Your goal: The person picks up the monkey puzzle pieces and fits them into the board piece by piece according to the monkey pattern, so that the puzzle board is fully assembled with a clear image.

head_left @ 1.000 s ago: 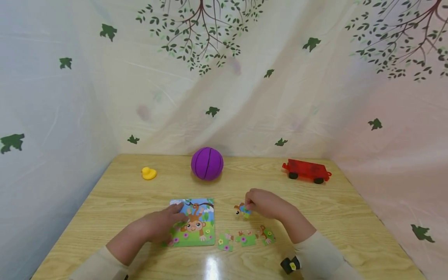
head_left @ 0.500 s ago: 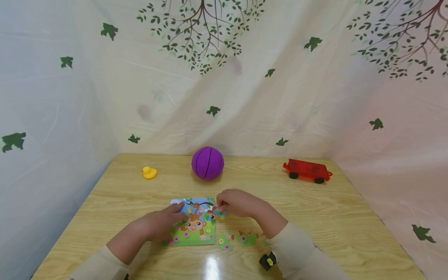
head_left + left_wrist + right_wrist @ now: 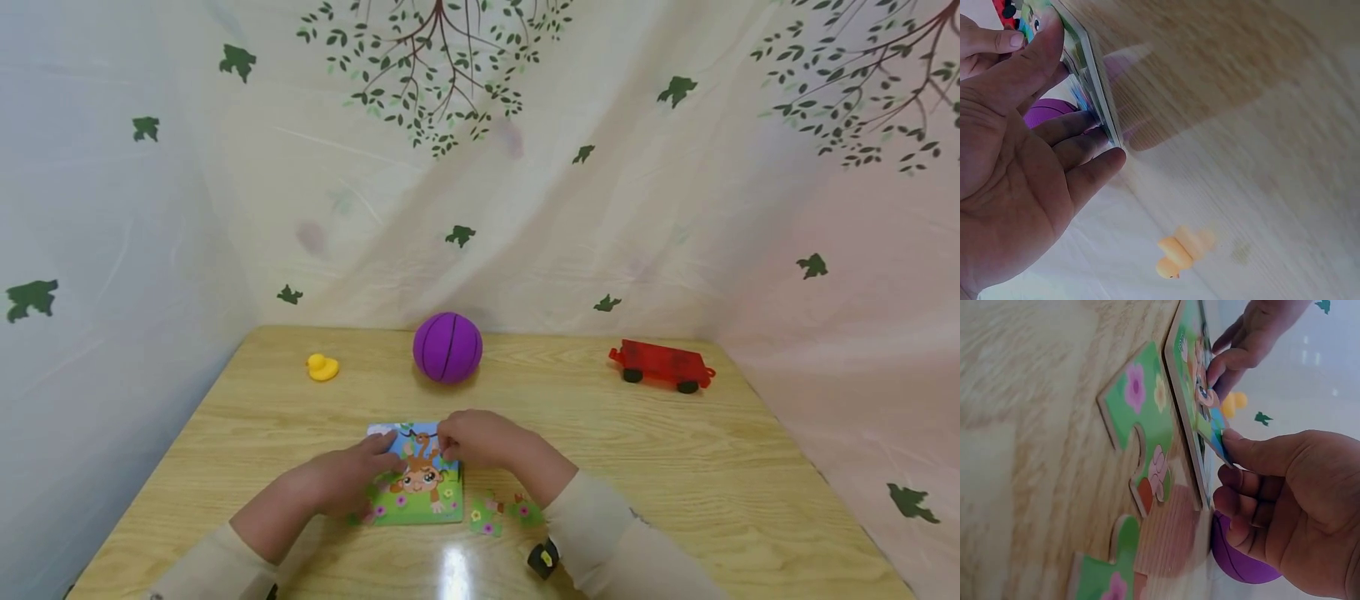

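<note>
A square puzzle board (image 3: pixel 416 510) with a monkey picture lies on the wooden table. My left hand (image 3: pixel 341 483) rests on its left side, thumb on top and the other fingers extended along the edge, as the left wrist view shows. At the board's upper right, my right hand (image 3: pixel 483 440) pinches a puzzle piece (image 3: pixel 1215 434) between thumb and fingers. That piece is tilted over the board, a blue and green part showing; in the head view the hand hides most of it. Just right of the board lie loose flowered puzzle pieces, one green (image 3: pixel 484 518) and another (image 3: pixel 527 510) partly behind my right sleeve.
Along the back of the table stand a yellow rubber duck (image 3: pixel 322 367), a purple ball (image 3: pixel 447 348) and a red toy wagon (image 3: pixel 663 365). A cloth backdrop (image 3: pixel 360 250) with printed leaves encloses the table behind and at both sides.
My right hand has carried the puzzle piece leftward from the table right of the board to over its upper right part. My left hand stays in place. The right sleeve now covers one loose piece.
</note>
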A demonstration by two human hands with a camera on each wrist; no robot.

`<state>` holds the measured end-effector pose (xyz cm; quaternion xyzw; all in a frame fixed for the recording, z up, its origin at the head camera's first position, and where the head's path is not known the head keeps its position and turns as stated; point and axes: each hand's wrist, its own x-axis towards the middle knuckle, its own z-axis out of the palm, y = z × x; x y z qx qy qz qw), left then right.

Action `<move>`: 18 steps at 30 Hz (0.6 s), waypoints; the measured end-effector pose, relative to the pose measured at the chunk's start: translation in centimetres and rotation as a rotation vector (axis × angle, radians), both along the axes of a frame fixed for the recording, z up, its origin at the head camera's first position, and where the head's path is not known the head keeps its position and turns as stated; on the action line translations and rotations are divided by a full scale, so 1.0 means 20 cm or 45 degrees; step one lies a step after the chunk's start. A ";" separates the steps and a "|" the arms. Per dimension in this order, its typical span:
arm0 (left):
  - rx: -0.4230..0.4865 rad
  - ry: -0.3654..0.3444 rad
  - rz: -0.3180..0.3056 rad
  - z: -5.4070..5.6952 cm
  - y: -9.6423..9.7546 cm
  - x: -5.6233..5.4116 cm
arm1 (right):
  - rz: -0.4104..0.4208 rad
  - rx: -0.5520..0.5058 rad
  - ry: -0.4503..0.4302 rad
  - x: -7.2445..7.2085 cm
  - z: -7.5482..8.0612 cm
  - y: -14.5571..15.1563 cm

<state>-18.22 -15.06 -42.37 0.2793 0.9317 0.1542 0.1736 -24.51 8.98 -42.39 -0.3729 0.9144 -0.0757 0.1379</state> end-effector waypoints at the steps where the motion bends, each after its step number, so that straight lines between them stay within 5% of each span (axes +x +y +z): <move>1: -0.001 -0.004 0.002 0.00 0.00 0.00 | -0.006 0.004 -0.002 0.00 0.00 -0.01; 18: -0.028 -0.012 0.017 0.00 0.00 0.00 | 0.033 0.113 0.167 0.08 -0.05 -0.04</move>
